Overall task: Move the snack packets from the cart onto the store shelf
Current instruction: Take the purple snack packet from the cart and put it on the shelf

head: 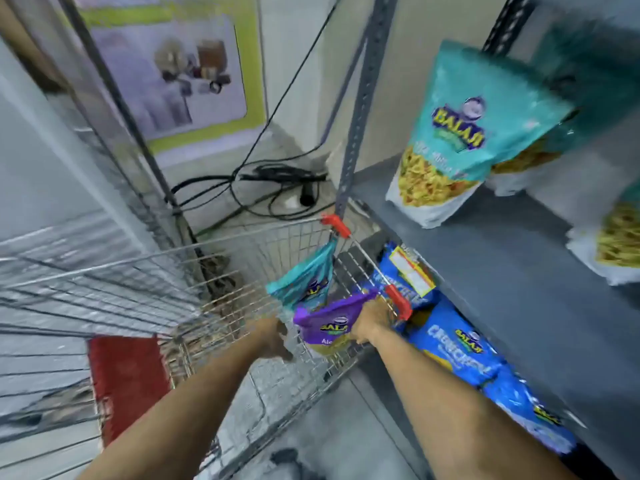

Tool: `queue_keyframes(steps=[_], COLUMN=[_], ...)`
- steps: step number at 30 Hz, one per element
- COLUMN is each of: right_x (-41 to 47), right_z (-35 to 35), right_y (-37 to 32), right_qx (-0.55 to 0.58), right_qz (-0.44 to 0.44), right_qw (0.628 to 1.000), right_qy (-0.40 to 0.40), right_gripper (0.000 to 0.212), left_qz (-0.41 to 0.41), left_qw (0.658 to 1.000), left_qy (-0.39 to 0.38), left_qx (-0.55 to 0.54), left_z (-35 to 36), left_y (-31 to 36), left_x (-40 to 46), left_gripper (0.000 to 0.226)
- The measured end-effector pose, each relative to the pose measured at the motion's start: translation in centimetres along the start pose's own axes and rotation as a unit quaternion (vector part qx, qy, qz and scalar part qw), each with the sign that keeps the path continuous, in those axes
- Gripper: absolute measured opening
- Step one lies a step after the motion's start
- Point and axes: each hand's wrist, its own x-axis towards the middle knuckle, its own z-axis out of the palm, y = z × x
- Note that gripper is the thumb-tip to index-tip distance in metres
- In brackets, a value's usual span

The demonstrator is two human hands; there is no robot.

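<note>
Both my hands reach down into the wire cart (pixel 242 237). My right hand (pixel 372 320) grips the right edge of a purple snack packet (pixel 329 323). A teal packet (pixel 304 278) leans against the cart's far corner just behind it. My left hand (pixel 277 337) is low beside the purple packet, fingers curled; blur hides whether it holds anything. On the grey shelf (pixel 502 271) to the right stand teal packets (pixel 460 133). Blue packets (pixel 457 348) lie on the level below.
The cart has red corner caps (pixel 336 225) and a red flap (pixel 128 379) near me. Black cables (pixel 277 181) lie on the floor behind the cart. A perforated shelf upright (pixel 363 98) rises beside the cart. A poster (pixel 166 71) hangs on the wall.
</note>
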Motion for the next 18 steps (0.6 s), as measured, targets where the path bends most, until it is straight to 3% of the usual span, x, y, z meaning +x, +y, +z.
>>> queue_keyframes(steps=[2,3,5,6,7,10,13,14,16,18], right_x=[2.0,3.1,4.7,5.7,6.2,6.9,6.4,6.3,6.3,6.2], right_z=[0.4,0.7,1.2,2.2,3.1,3.9,2.9,2.4,2.0,1.5], right_y=[-0.2,0.1,0.5,0.9,1.2,0.7,-0.1,-0.3,-0.4,0.0], right_qx=[0.013,0.06,0.156,0.159,0.167,0.181,0.234,0.262,0.302,0.309], right_qz=[0.043,0.067,0.094,0.095,0.096,0.1,0.109,0.093,0.023,-0.05], right_qw=[0.998,0.991,0.962,0.957,0.955,0.95,0.934,0.933,0.935,0.936], right_qy=[-0.045,-0.104,-0.204,-0.221,-0.225,-0.236,-0.246,-0.228,-0.185,-0.164], right_gripper=[0.062,0.071,0.045,0.023,0.014,0.032,0.02,0.014,0.047,0.057], left_qz=[0.021,0.037,0.064,0.064,0.072,0.158,0.146,0.133,0.106,0.08], left_qw=[0.994,0.988,0.975,0.968,0.961,0.919,0.894,0.892,0.892,0.902], left_qy=[-0.02,-0.014,0.005,0.007,0.001,0.027,0.086,0.117,0.155,0.167], left_qx=[-0.103,-0.147,-0.215,-0.242,-0.266,-0.361,-0.416,-0.415,-0.412,-0.39], left_z=[1.8,2.9,4.0,4.7,5.1,7.5,8.8,8.5,7.1,5.2], left_y=[-0.1,-0.2,0.4,0.7,1.1,1.0,0.3,0.4,0.7,1.0], left_x=[1.8,2.9,4.3,5.0,5.5,7.9,9.0,8.6,7.3,5.4], left_gripper=[0.082,0.083,0.083,0.083,0.076,0.034,0.023,0.028,0.049,0.073])
